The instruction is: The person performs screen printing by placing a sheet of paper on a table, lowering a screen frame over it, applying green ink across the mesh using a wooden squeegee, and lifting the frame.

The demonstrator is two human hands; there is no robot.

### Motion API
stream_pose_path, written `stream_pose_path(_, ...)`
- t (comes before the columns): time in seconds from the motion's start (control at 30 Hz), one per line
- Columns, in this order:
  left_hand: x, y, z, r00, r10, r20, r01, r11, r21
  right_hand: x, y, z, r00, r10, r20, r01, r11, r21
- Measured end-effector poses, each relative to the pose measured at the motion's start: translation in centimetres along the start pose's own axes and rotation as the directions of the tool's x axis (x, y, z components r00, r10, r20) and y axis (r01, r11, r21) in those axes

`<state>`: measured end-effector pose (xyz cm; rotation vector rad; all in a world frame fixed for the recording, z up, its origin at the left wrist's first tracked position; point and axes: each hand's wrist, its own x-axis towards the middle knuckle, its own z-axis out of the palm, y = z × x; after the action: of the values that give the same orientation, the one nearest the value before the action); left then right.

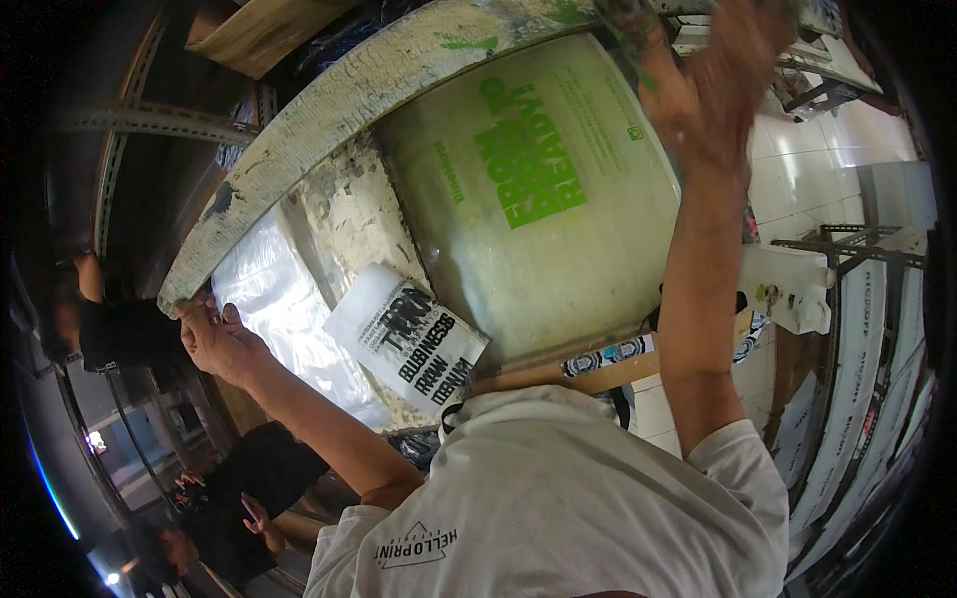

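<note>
My left hand [221, 342] is closed round the left end of a long, paint-stained wooden frame [329, 125], which bows across the far side of the picture. My right hand [713, 85] is smeared by motion at the upper right, close to the frame's far right end; its fingers do not show clearly. Between my arms lies a pale, translucent sheet [469, 269] with bright green lettering. Left of it are glossy clear plastic sheets [289, 289]. A white printed sheet [374, 319] with black lettering rests partly over the stained board [359, 209].
Dark metal racks [120, 169] and people in black clothing [254, 498] are on the left. A cardboard box [264, 35] stands at the far left. Along the right are a white plastic container [793, 284], shelving holding long pale panels [847, 379], and white floor tiles [788, 174].
</note>
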<state>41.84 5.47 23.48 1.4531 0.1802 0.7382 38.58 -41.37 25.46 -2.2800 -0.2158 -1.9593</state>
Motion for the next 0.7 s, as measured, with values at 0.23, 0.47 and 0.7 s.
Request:
stream_pose_path(0.23, -0.1, 0.4, 1.5, 0.987, 0.067, -0.143, -0.055, 0.995, 0.086, 1.4, -0.3, 0.5, 0.992, -0.038, 0.119, 0.030, 0.998, 0.061)
stream_pose_path(0.47, -5.1, -3.9, 6.4, 0.918, 0.240, -0.315, -0.211, 0.970, 0.122, 0.4, 0.7, -0.5, 0.973, 0.017, 0.228, -0.007, 0.999, -0.047)
stream_pose_path(0.7, -10.4, -18.7, 13.3, 0.591, 0.108, 0.800, -0.696, 0.568, 0.438, 0.7, -0.3, -0.8, 0.954, 0.097, 0.282, -0.082, 0.995, -0.063)
